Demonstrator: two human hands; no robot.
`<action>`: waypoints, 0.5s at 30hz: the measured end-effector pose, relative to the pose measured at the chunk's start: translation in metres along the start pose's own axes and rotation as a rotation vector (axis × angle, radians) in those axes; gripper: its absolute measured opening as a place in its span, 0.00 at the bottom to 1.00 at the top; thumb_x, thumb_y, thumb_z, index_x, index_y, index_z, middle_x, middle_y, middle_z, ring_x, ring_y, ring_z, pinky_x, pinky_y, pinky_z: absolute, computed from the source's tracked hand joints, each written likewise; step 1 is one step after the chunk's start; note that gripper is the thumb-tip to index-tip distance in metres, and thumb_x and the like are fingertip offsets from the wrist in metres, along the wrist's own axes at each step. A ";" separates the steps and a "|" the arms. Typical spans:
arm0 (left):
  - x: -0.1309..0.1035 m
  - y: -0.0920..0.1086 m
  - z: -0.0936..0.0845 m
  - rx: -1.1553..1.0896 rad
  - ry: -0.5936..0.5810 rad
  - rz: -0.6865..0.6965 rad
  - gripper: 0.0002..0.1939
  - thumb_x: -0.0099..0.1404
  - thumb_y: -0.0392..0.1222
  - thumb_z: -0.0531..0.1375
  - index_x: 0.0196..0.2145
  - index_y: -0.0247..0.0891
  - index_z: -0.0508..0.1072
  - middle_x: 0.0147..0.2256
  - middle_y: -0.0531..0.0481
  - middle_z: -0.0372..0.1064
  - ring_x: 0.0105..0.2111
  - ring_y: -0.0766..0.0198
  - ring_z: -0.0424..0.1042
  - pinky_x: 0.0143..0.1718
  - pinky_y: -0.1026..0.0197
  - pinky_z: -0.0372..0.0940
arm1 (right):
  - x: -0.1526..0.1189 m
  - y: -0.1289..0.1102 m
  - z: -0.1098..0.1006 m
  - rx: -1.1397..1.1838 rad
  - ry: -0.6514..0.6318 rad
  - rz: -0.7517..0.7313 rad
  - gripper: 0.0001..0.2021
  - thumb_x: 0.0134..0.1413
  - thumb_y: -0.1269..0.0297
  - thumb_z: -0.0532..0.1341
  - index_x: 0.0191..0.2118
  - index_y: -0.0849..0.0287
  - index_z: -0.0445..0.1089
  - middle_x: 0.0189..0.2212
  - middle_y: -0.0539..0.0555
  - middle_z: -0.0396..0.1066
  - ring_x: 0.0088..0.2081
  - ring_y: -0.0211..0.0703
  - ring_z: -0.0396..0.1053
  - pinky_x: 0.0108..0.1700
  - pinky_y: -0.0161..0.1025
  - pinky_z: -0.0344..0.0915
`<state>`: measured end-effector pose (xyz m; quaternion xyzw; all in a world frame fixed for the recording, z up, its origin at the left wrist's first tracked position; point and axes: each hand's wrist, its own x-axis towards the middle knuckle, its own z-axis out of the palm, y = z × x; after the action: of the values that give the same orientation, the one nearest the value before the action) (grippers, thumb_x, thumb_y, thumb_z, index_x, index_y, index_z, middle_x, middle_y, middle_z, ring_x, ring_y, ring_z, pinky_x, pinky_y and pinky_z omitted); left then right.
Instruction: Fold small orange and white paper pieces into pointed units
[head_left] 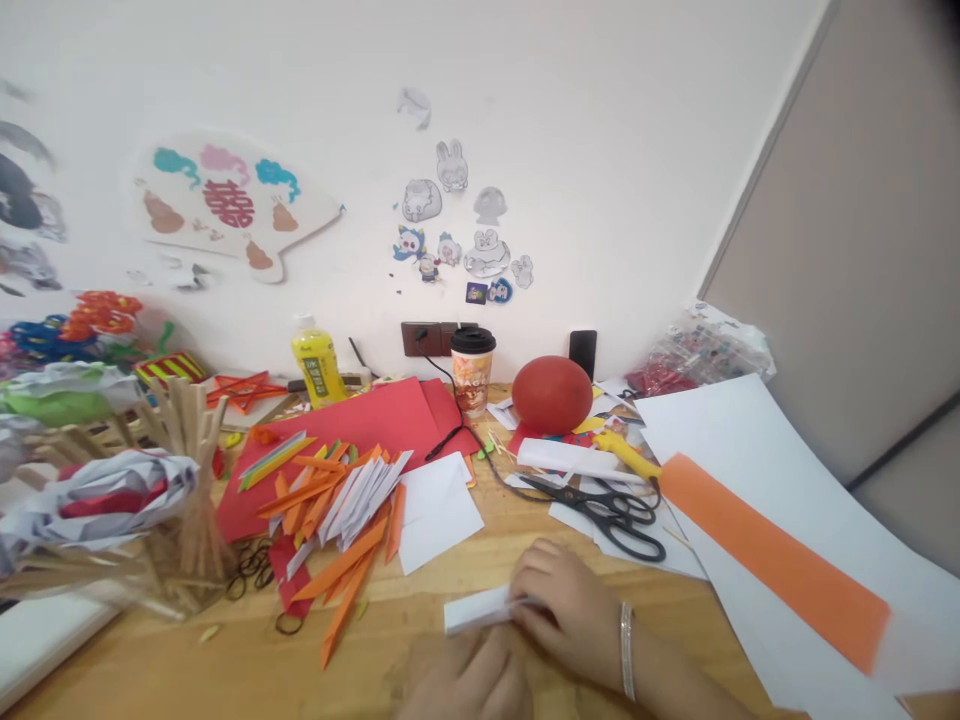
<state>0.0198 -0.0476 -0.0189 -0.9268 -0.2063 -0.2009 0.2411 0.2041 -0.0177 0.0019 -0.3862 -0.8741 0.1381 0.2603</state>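
A narrow folded strip of white paper (477,610) lies low over the wooden table in front of me. At its right end, my right hand (566,610) is closed, thumb and fingers pinching the paper; a glittering bracelet circles the wrist. My left hand (469,675), a little blurred, is curled against the strip's near edge, its fingertips partly hidden. Beyond the strip lies a square white sheet (439,515). Left of that sheet are a heap of folded white paper strips (364,500) and several folded orange strips (349,565).
Black scissors (604,510) lie behind my right hand, with a red balloon (552,394) farther back. A lidded paper cup (472,372) and a yellow bottle (318,365) stand near the wall. At right, an orange paper strip (772,560) rests on large white paper (750,460).
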 end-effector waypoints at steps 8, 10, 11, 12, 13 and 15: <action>0.000 0.002 -0.001 -0.075 -0.278 -0.036 0.22 0.66 0.51 0.50 0.46 0.30 0.69 0.41 0.39 0.72 0.43 0.52 0.67 0.47 0.48 0.59 | 0.006 0.001 0.004 0.060 -0.005 0.117 0.04 0.52 0.73 0.57 0.33 0.59 0.68 0.33 0.54 0.67 0.37 0.44 0.63 0.38 0.41 0.60; 0.002 0.000 -0.003 -0.123 -0.360 -0.067 0.24 0.65 0.53 0.51 0.49 0.30 0.68 0.44 0.37 0.70 0.46 0.49 0.66 0.49 0.46 0.58 | 0.006 0.000 0.004 0.058 -0.001 0.136 0.04 0.53 0.73 0.56 0.33 0.59 0.68 0.33 0.53 0.67 0.37 0.44 0.62 0.39 0.41 0.60; 0.002 0.000 -0.003 -0.151 -0.404 -0.095 0.25 0.64 0.53 0.52 0.50 0.30 0.67 0.46 0.36 0.69 0.47 0.48 0.65 0.50 0.45 0.57 | 0.005 0.000 0.004 0.060 0.004 0.145 0.04 0.54 0.73 0.56 0.33 0.59 0.67 0.33 0.53 0.67 0.37 0.44 0.62 0.39 0.41 0.60; 0.002 0.001 -0.004 -0.181 -0.443 -0.124 0.26 0.64 0.54 0.53 0.51 0.29 0.66 0.47 0.35 0.68 0.49 0.46 0.63 0.51 0.44 0.57 | 0.005 0.000 0.005 0.063 0.010 0.154 0.04 0.54 0.73 0.56 0.33 0.59 0.67 0.33 0.53 0.67 0.37 0.44 0.63 0.39 0.41 0.60; 0.003 0.001 -0.004 -0.212 -0.475 -0.146 0.27 0.63 0.53 0.54 0.52 0.30 0.65 0.49 0.34 0.66 0.50 0.45 0.62 0.51 0.43 0.56 | 0.005 0.000 0.006 0.064 0.013 0.160 0.04 0.54 0.73 0.56 0.33 0.59 0.67 0.33 0.53 0.67 0.37 0.44 0.63 0.39 0.41 0.60; 0.003 0.002 -0.006 -0.272 -0.514 -0.185 0.27 0.63 0.52 0.55 0.53 0.30 0.63 0.51 0.33 0.63 0.52 0.44 0.60 0.52 0.41 0.55 | 0.005 0.001 0.008 0.057 0.020 0.166 0.03 0.54 0.73 0.57 0.32 0.59 0.67 0.33 0.53 0.67 0.37 0.44 0.63 0.39 0.41 0.60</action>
<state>0.0221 -0.0516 -0.0139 -0.9482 -0.3156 -0.0067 0.0355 0.1976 -0.0139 -0.0033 -0.4509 -0.8323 0.1801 0.2675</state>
